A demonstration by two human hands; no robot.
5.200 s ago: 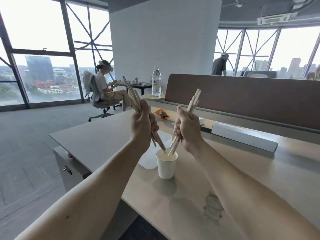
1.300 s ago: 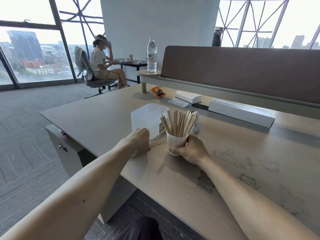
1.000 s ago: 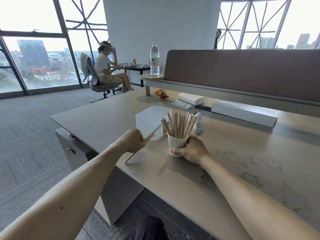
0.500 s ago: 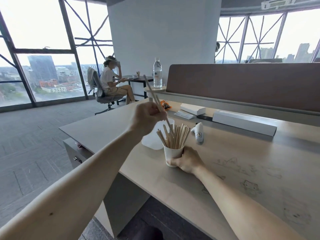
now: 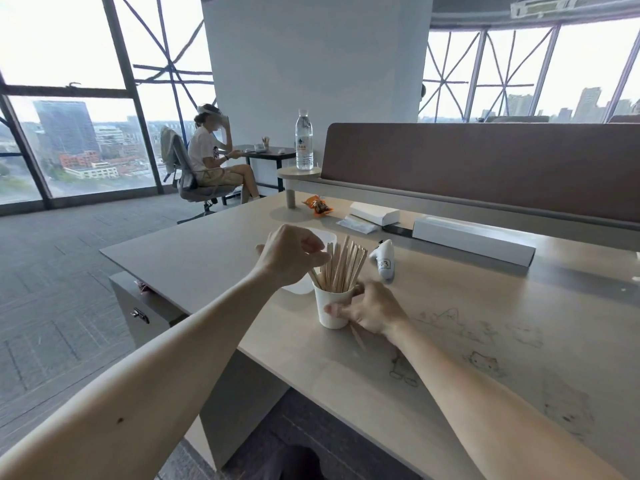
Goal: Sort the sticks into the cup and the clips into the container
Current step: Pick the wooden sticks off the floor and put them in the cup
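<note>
Now the cup stands on the tabletop near its front edge, packed with sticks fanned upright.

Change: half a second ago the left hand held one stick high over the cup, tip going in. That stick is now down in the bundle, and the hand has dropped to 10 o'clock of the cup, level with the stick tops. Its fingers are curled, fingertips against the leftmost sticks; cannot tell whether it still pinches one or has let go.

Right hand is at 3 o'clock, fingers and thumb wrapped round the cup wall, steadying it as before.

Container: translucent white, at 11 o'clock just behind the cup, mostly hidden by the left hand, contents not visible. No clips seen anywhere.

Faint thin line on the tabletop at 5 o'clock, by the right hand: maybe one more stick, not sure.

Judgement: the stick half looks done or nearly so; the clip half can't be judged.

Further out: small white gadget at 1 o'clock, long white box at 2 o'clock, water bottle far at 12.
</note>
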